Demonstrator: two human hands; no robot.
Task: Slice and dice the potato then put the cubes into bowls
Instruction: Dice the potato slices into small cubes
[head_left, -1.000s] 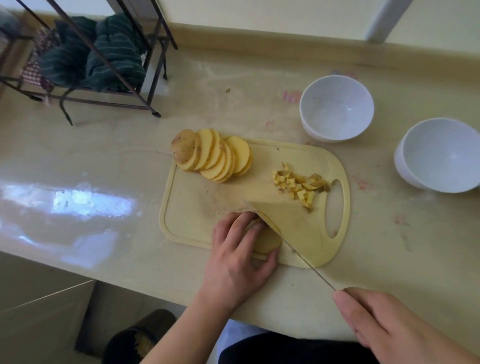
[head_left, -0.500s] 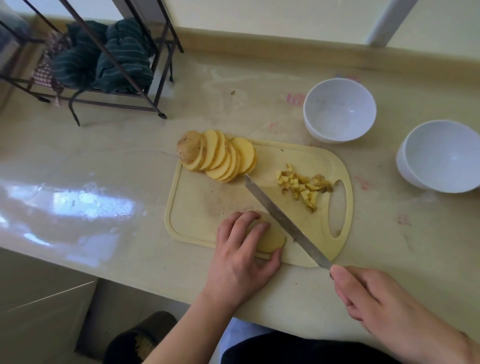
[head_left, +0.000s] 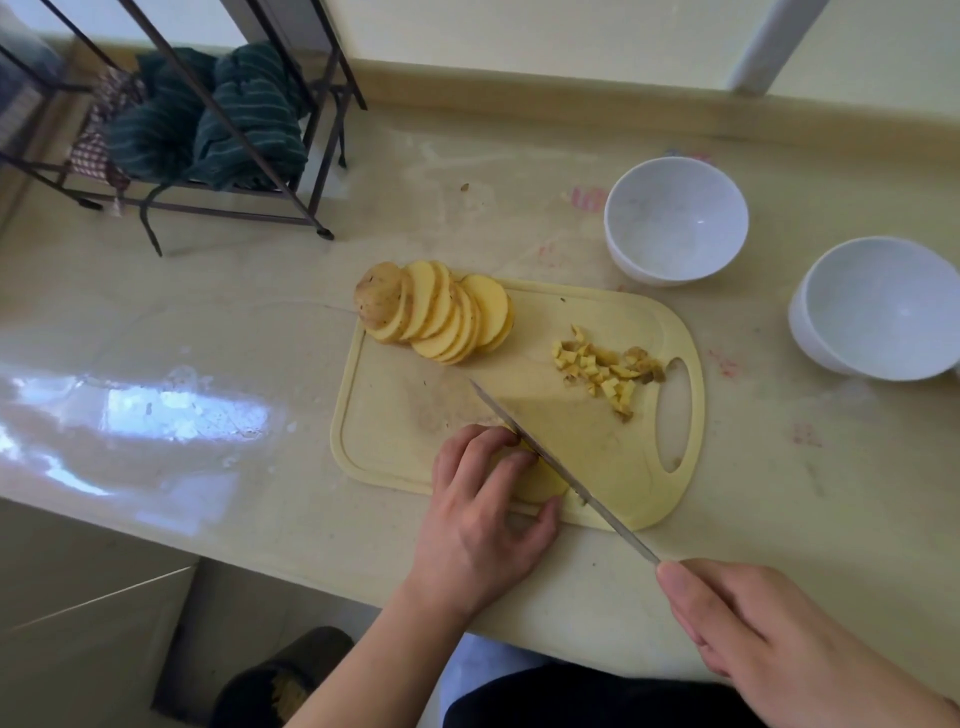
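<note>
Your left hand (head_left: 483, 525) covers most of the potato slice (head_left: 540, 480) it pins down. Your right hand (head_left: 769, 644) hides the knife (head_left: 561, 467) handle entirely. The right bowl (head_left: 878, 312) runs off the frame's edge.

A single head-worn wide-angle view looks forward and steeply down from above the near edge of the counter (head_left: 260, 322), facing the back wall at 12 o'clock, with straight lines bowing toward the frame's edges. It sits close enough that the cutting board (head_left: 410, 405) fills the centre, the left hand (head_left: 480, 525) enters from 6 o'clock and the right hand (head_left: 769, 644) from 5 o'clock. The wire rack (head_left: 218, 156) lies out at 10 o'clock and the bowls (head_left: 675, 223) at 2 o'clock; there is no second view to overlap.
</note>
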